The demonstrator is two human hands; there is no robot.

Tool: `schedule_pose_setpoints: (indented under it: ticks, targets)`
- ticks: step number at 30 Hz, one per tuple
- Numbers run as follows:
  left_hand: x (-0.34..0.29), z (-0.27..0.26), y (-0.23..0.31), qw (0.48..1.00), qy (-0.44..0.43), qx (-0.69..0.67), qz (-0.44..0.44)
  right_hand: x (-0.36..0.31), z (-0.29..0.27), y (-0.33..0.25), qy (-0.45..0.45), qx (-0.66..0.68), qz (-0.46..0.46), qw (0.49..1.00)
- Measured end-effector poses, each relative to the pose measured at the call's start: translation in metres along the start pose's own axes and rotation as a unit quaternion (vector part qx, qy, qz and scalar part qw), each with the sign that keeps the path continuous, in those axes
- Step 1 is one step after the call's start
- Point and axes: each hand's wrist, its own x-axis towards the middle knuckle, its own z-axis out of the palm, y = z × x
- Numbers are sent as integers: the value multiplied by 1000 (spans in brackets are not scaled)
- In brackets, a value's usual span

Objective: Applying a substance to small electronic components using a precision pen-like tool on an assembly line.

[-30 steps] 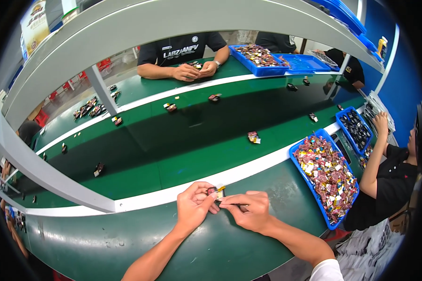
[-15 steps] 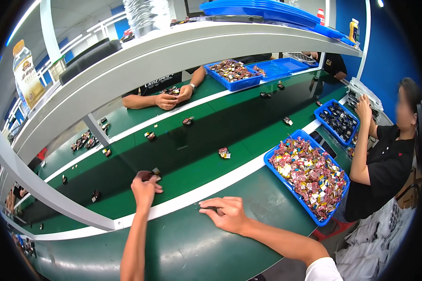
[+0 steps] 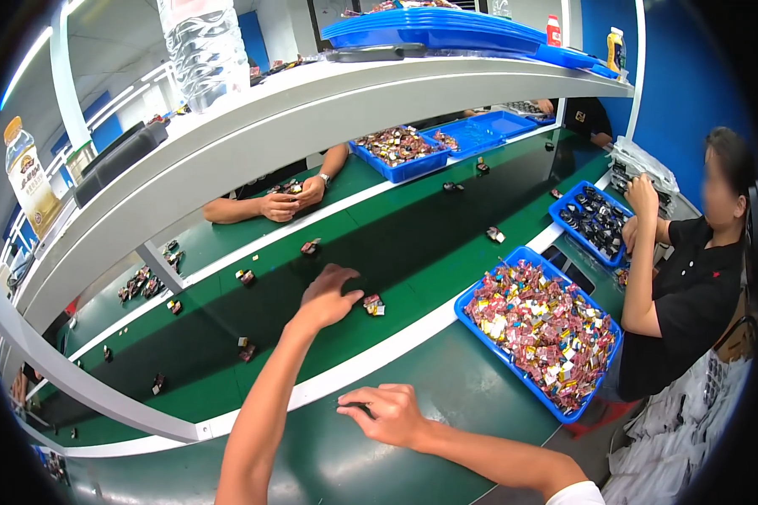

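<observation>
My left hand [image 3: 328,299] reaches over the dark green belt, fingers stretched out and slightly blurred, with nothing visible in them. Just right of its fingertips lies a small pink, white and yellow electronic part [image 3: 374,305]. Another such part [image 3: 246,349], dark with pink, sits on the belt to the left of my left forearm. My right hand [image 3: 389,417] hovers over the near green tabletop [image 3: 328,459], thumb and index finger pinched. A small dark thing barely shows between those fingertips; its kind is hidden.
A blue tray [image 3: 467,316] heaped with pink, white and yellow parts stands at right. Beyond it is another blue tray [image 3: 557,220] of black parts beside a co-worker [image 3: 678,269]. Another person's hands [image 3: 293,200] work across the belt. A white shelf [image 3: 312,105] spans overhead.
My left hand has moved right, away from the dark part, toward the pink and yellow one. My right hand stays pinched near the same place. The whole view has shifted slightly.
</observation>
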Motion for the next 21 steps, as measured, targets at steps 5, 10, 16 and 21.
schedule_pose_setpoints:
  ticks: [5, 10, 16, 21]
  targets:
    - [36, 10, 21, 987, -145, -23, -66, 4, -3, -3, -9, 0, 8, 1000]
    - [41, 11, 13, 975, -180, 23, -130, 6, 1, -1, -21, -4, 1, 1000]
    - [6, -7, 6, 926, -188, -246, -218, 3, 0, 2, -15, -1, 9, 1000]
    - [-71, -32, 4, 835, -76, -488, -245, 5, -2, -5, -27, 11, 23, 999]
